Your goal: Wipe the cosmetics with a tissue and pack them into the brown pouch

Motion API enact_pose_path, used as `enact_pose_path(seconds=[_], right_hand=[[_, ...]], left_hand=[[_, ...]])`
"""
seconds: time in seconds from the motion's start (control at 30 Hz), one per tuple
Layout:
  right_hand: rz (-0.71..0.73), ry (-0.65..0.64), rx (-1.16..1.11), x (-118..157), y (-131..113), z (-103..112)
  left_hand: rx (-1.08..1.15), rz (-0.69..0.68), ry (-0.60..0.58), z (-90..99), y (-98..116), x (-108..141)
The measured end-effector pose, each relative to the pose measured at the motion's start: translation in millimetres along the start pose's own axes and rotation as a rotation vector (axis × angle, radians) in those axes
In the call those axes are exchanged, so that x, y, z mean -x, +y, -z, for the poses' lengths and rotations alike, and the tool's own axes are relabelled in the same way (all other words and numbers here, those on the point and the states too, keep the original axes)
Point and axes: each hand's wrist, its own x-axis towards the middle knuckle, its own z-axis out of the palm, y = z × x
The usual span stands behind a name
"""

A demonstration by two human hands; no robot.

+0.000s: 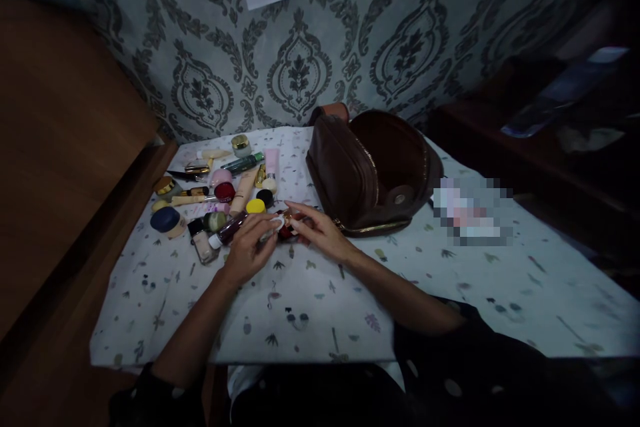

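Note:
My left hand (251,243) is closed in a pinch on a small white round piece (277,221), too small to tell its kind. Close beside it, my right hand (323,232) has thumb and index finger brought together at a small dark red item with a gold part (287,229). The fingers partly cover that item, and what they grip cannot be made out. Left of my left hand lies a dark purple bottle with a white cap (231,229). A yellow lid (255,206) and a black lid (265,198) sit just behind the fingers.
Cosmetics spread over the left of the patterned cloth (300,320), including a blue-lidded jar (165,219), a glass bottle (203,243) and a pink tube (271,163). An unzipped brown bag (345,173) stands behind my right hand. A wooden panel (65,147) borders the left.

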Motion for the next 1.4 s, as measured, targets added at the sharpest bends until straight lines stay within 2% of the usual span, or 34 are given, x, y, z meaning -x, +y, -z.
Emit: enact_pose_path(seconds=[0.2,0.43,0.63,0.83,1.03,1.2,1.4], right_hand=[[-0.09,0.0,-0.003,-0.3,0.3,-0.4],[-0.191,0.036,-0.004,-0.8,-1.5,-4.7],[-0.208,-0.025,-0.091,0.5,-6.8,-1.0],[-0.175,-0.109,-0.163,1.9,-5.5,5.6],[-0.142,-0.114,-0.139,1.1,-2.2,1.4],[-0.122,-0.055,-0.124,-0.8,-3.5,-4.1],[-0.169,0.007,-0.129,-2.2,-3.6,-7.8]], left_hand=[[0.078,0.064,0.059,-3.6,-2.7,-0.1],[0.203,0.351,0.091,-10.1,-5.6,3.2],[0.235,0.331,0.12,-9.8,-8.5,0.1],[0.276,0.412,0.078,-9.9,-14.8,3.6],[0.115,0.285,0.115,-5.3,-11.7,3.0],[0.042,0.174,0.102,-1.8,-9.5,3.0],[-0.015,0.119,0.085,-0.8,-8.6,3.5]])
